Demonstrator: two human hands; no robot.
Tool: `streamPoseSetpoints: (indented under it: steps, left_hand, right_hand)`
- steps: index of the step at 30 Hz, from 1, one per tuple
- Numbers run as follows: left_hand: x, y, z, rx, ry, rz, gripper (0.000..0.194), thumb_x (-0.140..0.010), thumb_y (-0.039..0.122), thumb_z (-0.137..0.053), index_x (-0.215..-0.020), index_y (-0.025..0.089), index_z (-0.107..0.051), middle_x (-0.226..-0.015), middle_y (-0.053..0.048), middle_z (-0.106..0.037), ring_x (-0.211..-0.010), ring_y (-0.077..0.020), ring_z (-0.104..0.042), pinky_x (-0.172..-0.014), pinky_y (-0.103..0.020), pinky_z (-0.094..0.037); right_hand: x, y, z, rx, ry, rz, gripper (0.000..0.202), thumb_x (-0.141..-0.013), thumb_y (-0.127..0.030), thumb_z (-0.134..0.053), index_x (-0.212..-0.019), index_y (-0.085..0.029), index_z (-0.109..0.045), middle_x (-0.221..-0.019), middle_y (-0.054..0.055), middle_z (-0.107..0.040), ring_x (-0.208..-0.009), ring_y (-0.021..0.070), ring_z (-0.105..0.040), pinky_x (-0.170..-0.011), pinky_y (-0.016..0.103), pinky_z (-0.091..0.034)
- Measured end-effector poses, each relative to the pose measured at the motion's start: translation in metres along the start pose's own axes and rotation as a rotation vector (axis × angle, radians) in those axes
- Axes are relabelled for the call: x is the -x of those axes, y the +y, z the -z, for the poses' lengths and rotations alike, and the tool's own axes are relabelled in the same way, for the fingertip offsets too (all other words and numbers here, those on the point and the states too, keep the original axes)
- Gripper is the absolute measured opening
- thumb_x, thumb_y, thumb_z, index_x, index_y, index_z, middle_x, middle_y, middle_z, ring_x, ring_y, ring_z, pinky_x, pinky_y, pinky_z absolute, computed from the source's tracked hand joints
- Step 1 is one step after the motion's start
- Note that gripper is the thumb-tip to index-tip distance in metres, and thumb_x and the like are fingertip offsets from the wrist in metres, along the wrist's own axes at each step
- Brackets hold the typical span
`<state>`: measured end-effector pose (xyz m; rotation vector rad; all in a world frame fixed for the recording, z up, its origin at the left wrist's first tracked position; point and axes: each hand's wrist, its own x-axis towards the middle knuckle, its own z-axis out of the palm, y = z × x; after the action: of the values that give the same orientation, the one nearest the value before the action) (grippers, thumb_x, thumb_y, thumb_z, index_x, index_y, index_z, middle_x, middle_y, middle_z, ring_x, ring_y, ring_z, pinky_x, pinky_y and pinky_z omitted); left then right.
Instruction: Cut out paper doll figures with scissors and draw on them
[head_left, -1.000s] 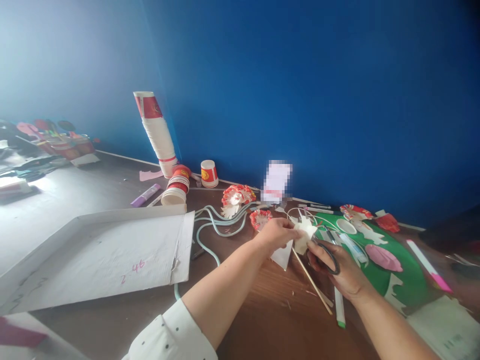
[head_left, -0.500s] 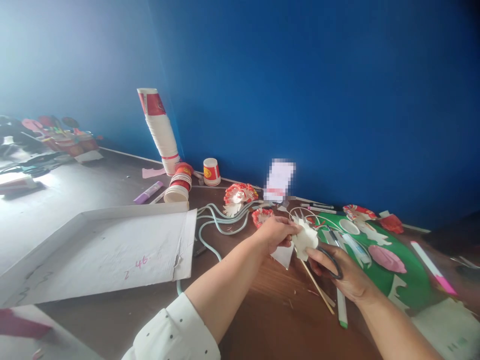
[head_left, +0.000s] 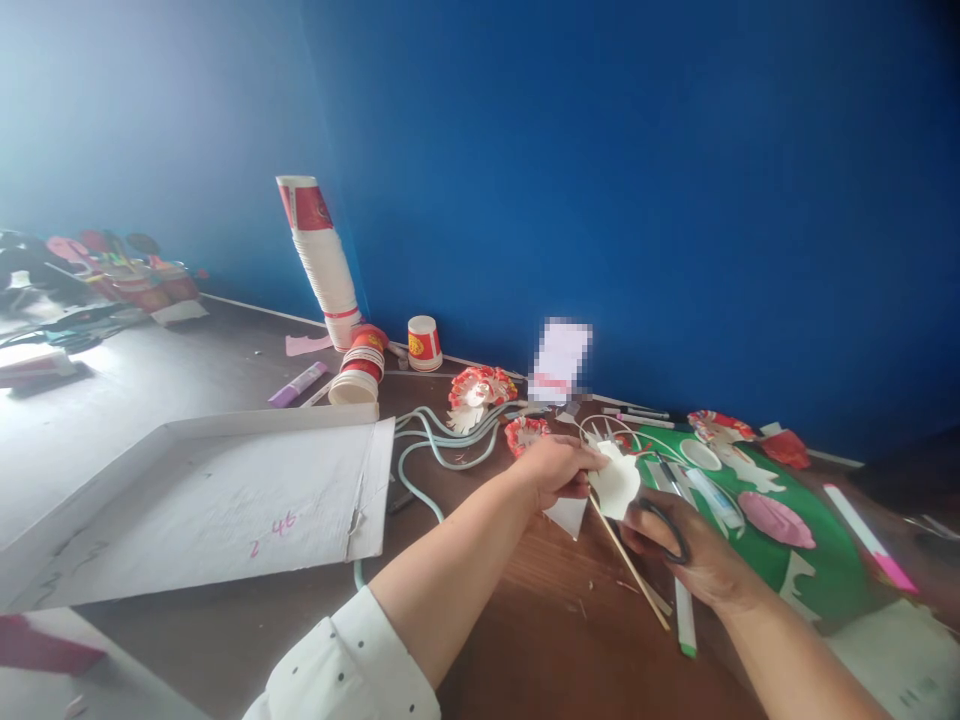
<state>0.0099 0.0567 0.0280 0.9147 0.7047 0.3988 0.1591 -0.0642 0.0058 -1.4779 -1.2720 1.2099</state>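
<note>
Background: blue wall (head_left: 600, 180) behind brown tabletop (head_left: 517, 630).
Left hand (head_left: 556, 468): pinching a cream paper cutout (head_left: 618, 482) above the tabletop.
Right hand (head_left: 694, 553): wrapped around black-handled scissors (head_left: 681, 538), just beside the cutout.

Left sleeve (head_left: 300, 680) — white, small dark dots scattered across, wide loose cuff (head_left: 386, 655). Left hand (head_left: 555, 470), right hand (head_left: 679, 545) — both bare.

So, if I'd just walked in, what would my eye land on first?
Probably the leaning stack of paper cups in front of the blue wall, left of centre. Then, right of centre, the left hand pinches a pale paper shape while the right hand holds black-handled scissors. Farther right, a pink piece lies on a green sheet.
</note>
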Motion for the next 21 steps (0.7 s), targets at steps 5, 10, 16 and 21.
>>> streamPoseSetpoints:
  steps: [5,10,16,21]
  left_hand:
    - [0.001,-0.004,-0.008,-0.086,0.071,-0.097,0.018,-0.072,0.021,-0.072,-0.068,0.015,-0.055,-0.047,0.005,-0.045,-0.042,-0.0054,-0.041,-0.042,-0.018,-0.04]
    - [-0.001,-0.009,-0.011,-0.071,0.05,-0.19,0.021,-0.072,0.025,-0.073,-0.07,0.015,-0.054,-0.05,0.005,-0.047,-0.041,-0.0054,-0.045,-0.042,-0.019,-0.043]
    - [-0.002,-0.013,-0.011,-0.025,0.018,-0.203,0.038,-0.059,0.031,-0.083,-0.074,0.016,-0.051,-0.058,0.004,-0.052,-0.047,-0.0071,-0.051,-0.044,-0.02,-0.045]
    - [-0.005,-0.014,-0.009,-0.099,0.043,-0.24,0.029,-0.071,0.032,-0.074,-0.079,0.017,-0.051,-0.055,0.004,-0.052,-0.044,-0.007,-0.05,-0.042,-0.018,-0.038]
  right_hand:
    - [-0.001,0.0,-0.002,-0.07,0.052,-0.012,0.042,-0.071,-0.061,-0.067,-0.072,-0.02,-0.058,-0.062,-0.003,-0.046,-0.058,0.0121,-0.037,-0.053,0.026,-0.033]
    - [-0.002,0.004,0.0,-0.128,0.133,-0.065,0.036,-0.069,-0.054,-0.072,-0.071,-0.021,-0.059,-0.065,-0.002,-0.051,-0.06,0.0137,-0.044,-0.054,0.026,-0.038]
    - [-0.003,0.007,-0.001,-0.177,0.184,-0.069,0.033,-0.063,-0.049,-0.076,-0.068,-0.021,-0.059,-0.062,-0.002,-0.053,-0.055,0.0128,-0.045,-0.051,0.025,-0.04]
    - [-0.001,0.003,-0.004,-0.218,0.226,-0.09,0.032,-0.058,-0.046,-0.079,-0.069,-0.022,-0.061,-0.067,0.0,-0.057,-0.059,0.0145,-0.049,-0.054,0.027,-0.046]
